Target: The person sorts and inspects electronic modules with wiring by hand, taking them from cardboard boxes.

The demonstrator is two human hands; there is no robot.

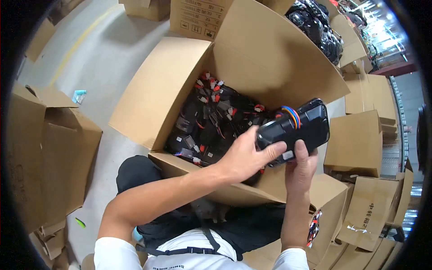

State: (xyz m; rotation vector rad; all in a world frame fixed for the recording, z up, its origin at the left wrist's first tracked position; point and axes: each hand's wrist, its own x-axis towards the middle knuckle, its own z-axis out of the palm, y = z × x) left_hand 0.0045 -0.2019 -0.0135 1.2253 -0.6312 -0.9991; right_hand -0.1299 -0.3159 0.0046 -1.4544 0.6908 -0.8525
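Observation:
Above the right side of a large open cardboard box point(156, 83), I hold a glossy black plastic unit point(311, 127) with both hands. A bundle of coloured wires point(292, 116) loops over its top, and there may be a second unit stacked with it. My left hand point(246, 155) grips its left end, thumb on the face. At the lower edge, my right hand point(301, 168) is closed on it with the thumb up front; its other fingers are mostly hidden behind. Inside the box lie many similar black units point(211, 123) with red and white connectors.
Cardboard boxes stand at the left point(63, 153) and right point(353, 144). Black plastic bags point(315, 29) are heaped at the back right. Beyond the right-hand boxes runs a roller conveyor point(393, 99). Another open carton point(330, 216), with coloured wires inside, sits by my right forearm.

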